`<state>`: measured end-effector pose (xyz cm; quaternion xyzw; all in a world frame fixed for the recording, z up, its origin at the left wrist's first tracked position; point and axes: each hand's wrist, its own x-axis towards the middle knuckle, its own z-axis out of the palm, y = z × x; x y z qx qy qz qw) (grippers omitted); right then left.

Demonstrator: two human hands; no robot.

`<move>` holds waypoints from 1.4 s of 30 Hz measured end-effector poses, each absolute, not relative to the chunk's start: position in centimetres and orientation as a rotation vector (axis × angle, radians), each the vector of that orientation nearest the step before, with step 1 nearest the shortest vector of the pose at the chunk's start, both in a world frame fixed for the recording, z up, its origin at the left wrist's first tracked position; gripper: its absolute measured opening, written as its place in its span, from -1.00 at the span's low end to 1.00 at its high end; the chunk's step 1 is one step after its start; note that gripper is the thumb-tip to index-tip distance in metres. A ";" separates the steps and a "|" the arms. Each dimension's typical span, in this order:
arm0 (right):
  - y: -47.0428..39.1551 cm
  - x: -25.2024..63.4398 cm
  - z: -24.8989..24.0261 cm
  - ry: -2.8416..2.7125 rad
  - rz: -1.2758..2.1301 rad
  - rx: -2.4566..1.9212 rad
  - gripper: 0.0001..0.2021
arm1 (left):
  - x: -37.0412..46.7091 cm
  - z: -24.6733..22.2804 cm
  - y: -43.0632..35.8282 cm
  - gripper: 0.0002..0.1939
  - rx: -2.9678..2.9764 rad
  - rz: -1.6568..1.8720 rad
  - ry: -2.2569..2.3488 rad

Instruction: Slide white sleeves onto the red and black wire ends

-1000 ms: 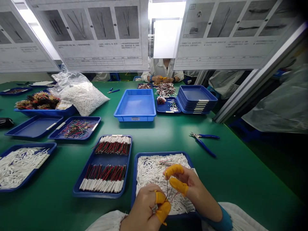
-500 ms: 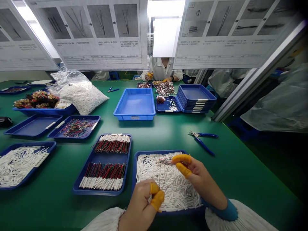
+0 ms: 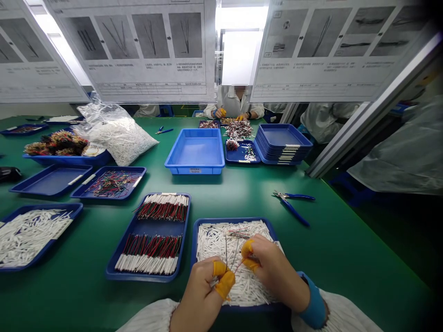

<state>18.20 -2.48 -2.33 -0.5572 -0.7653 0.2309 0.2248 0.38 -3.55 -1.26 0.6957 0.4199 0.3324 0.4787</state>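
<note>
My left hand (image 3: 207, 286), with yellow finger cots, pinches a few thin wires (image 3: 226, 251) that fan upward from its fingertips. At my right hand (image 3: 268, 265), also in yellow cots, thumb and forefinger are closed on the red wire of that bunch. Both hands are over a blue tray (image 3: 194, 240) full of short white tubes (image 3: 214, 237). Several loose wires (image 3: 238, 233) lie on top of the tubes just beyond my fingers. A second tray (image 3: 152, 227), left of my hands, carries two rows of red, black and green wires with white tubes on their ends.
Blue-handled cutters (image 3: 292, 207) lie at the right. Farther back are a deep blue bin (image 3: 194, 169), stacked trays (image 3: 284, 143) and a plastic bag of white tubes (image 3: 121, 138). More trays, one of loose wires (image 3: 110, 184), stand left. A co-worker (image 3: 238, 103) sits opposite.
My right hand has moved down and left from above the loose wires and now pinches the red wire by my left hand. The left hand keeps its hold, nearly still.
</note>
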 end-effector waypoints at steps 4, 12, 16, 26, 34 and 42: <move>-2.4 18.3 -2.2 -2.080 0.654 -1.544 -0.76 | 0.3 -1.2 -3.5 -0.68 1.701 0.807 1.036; -2.6 17.8 -2.1 -2.184 0.550 -1.614 -0.75 | 0.1 -2.0 -3.6 -0.68 1.739 0.831 1.044; -2.7 17.9 -2.3 -2.049 0.561 -1.613 -0.78 | 0.2 -2.0 -3.7 -0.72 1.746 0.849 1.076; -2.9 17.2 -1.7 -1.765 0.809 -1.422 -0.93 | 0.3 -1.8 -3.4 -0.76 1.384 0.923 1.010; -3.0 17.0 -2.1 -1.734 0.889 -1.451 -0.94 | 0.3 -1.9 -3.4 -0.78 1.423 0.892 0.972; -3.1 17.4 -3.1 -1.808 0.846 -1.386 -0.62 | 0.2 -2.0 -3.8 -0.74 1.437 0.901 1.002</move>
